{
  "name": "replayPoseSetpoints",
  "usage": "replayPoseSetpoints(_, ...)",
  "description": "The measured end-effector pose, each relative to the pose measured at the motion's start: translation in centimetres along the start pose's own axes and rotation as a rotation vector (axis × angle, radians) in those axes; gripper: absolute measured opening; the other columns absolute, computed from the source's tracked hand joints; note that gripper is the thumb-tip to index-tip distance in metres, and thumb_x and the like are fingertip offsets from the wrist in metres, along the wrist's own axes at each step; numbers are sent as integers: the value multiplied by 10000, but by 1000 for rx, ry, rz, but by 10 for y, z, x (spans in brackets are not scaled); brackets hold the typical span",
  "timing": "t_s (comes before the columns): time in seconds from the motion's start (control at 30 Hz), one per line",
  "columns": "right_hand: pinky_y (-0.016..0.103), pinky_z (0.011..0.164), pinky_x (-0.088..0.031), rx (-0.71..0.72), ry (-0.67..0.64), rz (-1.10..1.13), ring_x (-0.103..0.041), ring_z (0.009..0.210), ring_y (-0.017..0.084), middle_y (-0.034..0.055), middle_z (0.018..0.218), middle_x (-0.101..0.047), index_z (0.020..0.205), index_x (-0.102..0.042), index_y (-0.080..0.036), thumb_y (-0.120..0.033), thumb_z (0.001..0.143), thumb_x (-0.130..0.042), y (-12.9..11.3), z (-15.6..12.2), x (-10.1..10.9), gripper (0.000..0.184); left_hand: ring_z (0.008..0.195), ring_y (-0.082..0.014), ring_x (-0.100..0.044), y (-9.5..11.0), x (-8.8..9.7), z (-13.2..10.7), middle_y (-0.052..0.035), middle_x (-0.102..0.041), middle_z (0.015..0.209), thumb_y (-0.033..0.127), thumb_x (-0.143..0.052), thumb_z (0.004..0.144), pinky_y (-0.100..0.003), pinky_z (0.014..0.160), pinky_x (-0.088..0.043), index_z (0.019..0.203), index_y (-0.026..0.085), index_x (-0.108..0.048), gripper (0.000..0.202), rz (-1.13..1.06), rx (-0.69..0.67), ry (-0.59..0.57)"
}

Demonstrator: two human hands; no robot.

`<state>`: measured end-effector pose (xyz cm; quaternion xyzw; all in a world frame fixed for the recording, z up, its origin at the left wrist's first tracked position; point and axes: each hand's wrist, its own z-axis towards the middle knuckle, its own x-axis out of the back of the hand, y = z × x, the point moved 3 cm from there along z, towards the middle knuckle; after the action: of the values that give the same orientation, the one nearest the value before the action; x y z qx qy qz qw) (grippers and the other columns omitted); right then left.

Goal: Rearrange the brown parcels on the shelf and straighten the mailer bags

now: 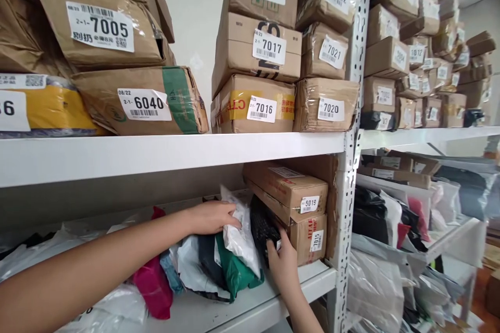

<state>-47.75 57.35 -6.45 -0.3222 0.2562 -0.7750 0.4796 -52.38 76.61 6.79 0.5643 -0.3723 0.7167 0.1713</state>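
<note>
On the lower shelf, my left hand [217,216] has its fingers bent over the upper part of a white plastic mailing bag [242,234]. The bag stands among others, beside a green mailing bag [236,270]. With its thumb and fingers, my right hand [282,261] grips the near edge of a black plastic-wrapped parcel [262,225]. That parcel sits between the white bag and two stacked cardboard boxes, the upper one [289,190] labelled 5019 and the lower one [310,239] labelled 7015. Part of the black parcel is hidden behind my right hand.
A pink bag [154,291] and white bags [117,304] lie to the left. Above my arms runs a white upper shelf [175,158] carrying numbered boxes. A perforated metal post [346,218] stands on the right, with another loaded rack [429,138] beyond it.
</note>
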Motion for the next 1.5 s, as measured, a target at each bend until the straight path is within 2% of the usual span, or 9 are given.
replayPoseSetpoints(0.13,407,917,-536,81,-54,24,-634,1107,277,148,1223,-653,1296,-543,-124,-293,836,-386,-22,6,6,515,690,-211,-602,19,-5,15,-92,-624,944,146,-494,830,-289,559,-416,1018,266,-716,314,101,163,-155)
replayPoseSetpoints(0.33,415,1074,-424,166,-590,139,-569,1207,250,104,1277,-623,1295,-535,-167,-109,689,-419,-30,13,-5,620,949,-236,-643,47,10,32,-87,-692,1002,150,-529,808,-297,845,-500,1067,243,-708,328,-163,63,-415)
replayPoseSetpoints(0.53,479,1203,-167,-48,-562,247,-346,1401,239,163,1455,-445,1470,-225,-93,-209,713,-456,-1,9,-14,800,1322,-502,-344,75,1,3,-249,-457,1403,539,-761,610,-714,984,-362,1424,187,-398,958,-103,396,-420)
replayPoseSetpoints(0.7,471,1202,-163,-63,-758,278,-363,1384,286,181,1454,-442,1354,-459,-56,-331,735,-449,-4,10,-16,677,1199,-448,-501,98,-9,12,-244,-559,1252,344,-714,698,-527,869,-529,1299,139,-535,660,-9,294,-462)
replayPoseSetpoints(0.9,425,1172,-240,-73,-841,396,-388,1365,265,133,1457,-453,1400,-419,-115,-427,803,-440,-25,6,-18,674,1010,-270,-628,57,31,8,-125,-632,1128,200,-583,768,-353,877,-523,1117,172,-632,353,-165,274,-205)
replayPoseSetpoints(1.0,390,1166,-247,-28,-885,426,-386,1361,244,128,1475,-423,1417,-390,-128,-441,820,-445,-33,1,-21,677,1052,-263,-606,24,62,-25,-126,-597,1222,366,-674,708,-334,894,-499,1221,168,-550,564,-306,542,-111)
replayPoseSetpoints(1.07,379,1167,-239,-21,-890,420,-390,1352,235,118,1477,-419,1404,-412,-151,-430,825,-448,-34,1,-21,643,961,-274,-630,8,69,-51,-128,-660,1106,308,-606,746,-353,819,-501,1129,149,-613,414,-249,724,-244)
replayPoseSetpoints(1.2,404,1150,-274,-35,-939,463,-418,1327,256,92,1438,-472,1377,-450,-196,-451,822,-482,-35,5,-18,612,773,-224,-621,-1,53,-75,-31,-708,871,121,-662,632,-286,649,-439,871,212,-700,259,-231,680,-497)
replayPoseSetpoints(1.5,448,1111,-345,-82,-945,520,-505,1247,294,101,1329,-576,1309,-532,-194,-621,819,-527,-42,11,-16,650,673,-130,-567,-10,18,-45,16,-654,780,429,-571,849,-215,563,-390,912,211,-599,229,-458,690,-68)
